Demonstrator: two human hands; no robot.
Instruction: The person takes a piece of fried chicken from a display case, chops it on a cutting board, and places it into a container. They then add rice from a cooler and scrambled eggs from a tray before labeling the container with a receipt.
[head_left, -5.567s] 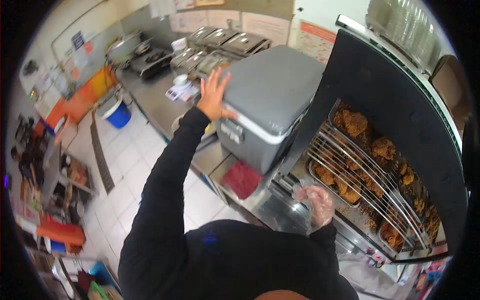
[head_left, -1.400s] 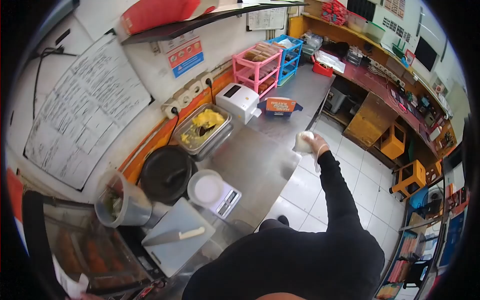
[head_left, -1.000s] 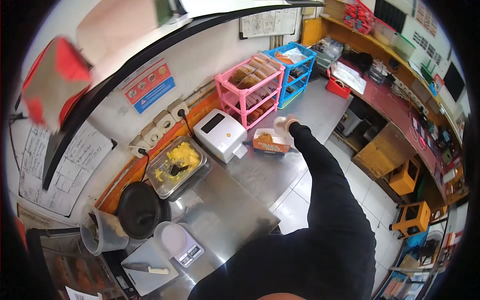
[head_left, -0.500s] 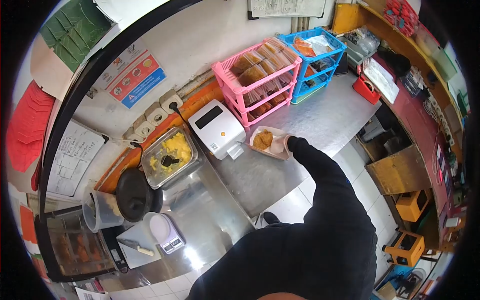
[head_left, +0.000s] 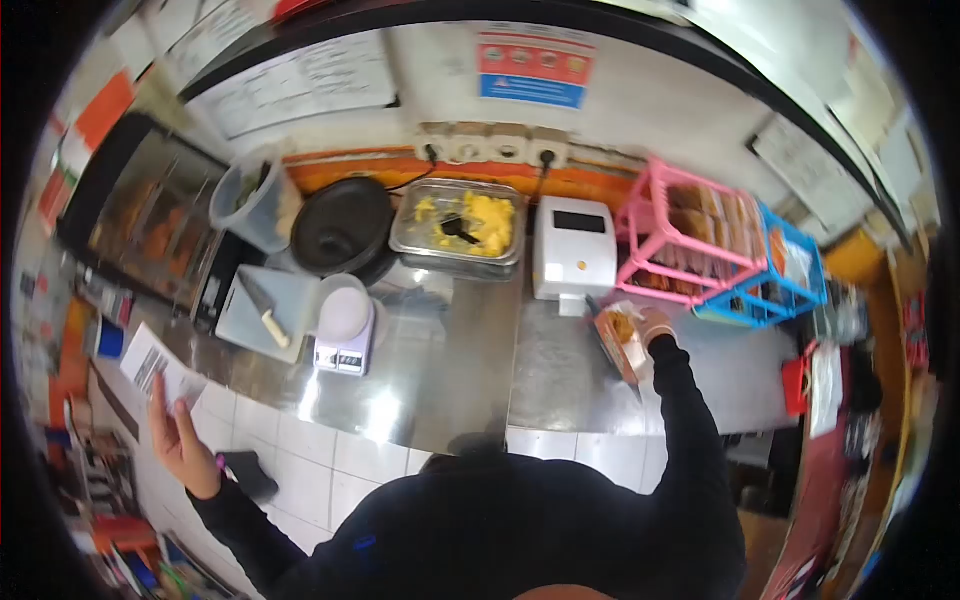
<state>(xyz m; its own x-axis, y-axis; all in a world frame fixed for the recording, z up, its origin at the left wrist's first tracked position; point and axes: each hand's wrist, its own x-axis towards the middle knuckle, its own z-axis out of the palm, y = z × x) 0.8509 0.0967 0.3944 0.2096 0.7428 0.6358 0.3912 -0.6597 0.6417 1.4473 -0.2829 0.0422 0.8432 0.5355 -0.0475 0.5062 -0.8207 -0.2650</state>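
My left hand point(head_left: 185, 445) is stretched out to the far left with a white printed slip of paper point(head_left: 150, 362) at its fingertips, held between fingers and thumb. On the steel counter, my right hand point(head_left: 655, 326) grips the right side of an open paper food box point(head_left: 612, 345). A golden-brown fried piece point(head_left: 623, 325) lies inside that box. Just behind and left of the box is a white label printer point(head_left: 575, 250) with a bit of paper at its front slot.
A pink rack point(head_left: 690, 230) with bagged food and a blue rack point(head_left: 775, 265) stand at the back right. Along the counter are a steel tray point(head_left: 400, 235) of yellow food, a dark lidded pan point(head_left: 343, 225), a scale point(head_left: 343, 325), and a knife point(head_left: 262, 308) on a white board point(head_left: 235, 325).
My view has swung left. My left hand, out of sight before, now shows with the printed slip. My right hand stays at the food box, which now appears tilted in view.
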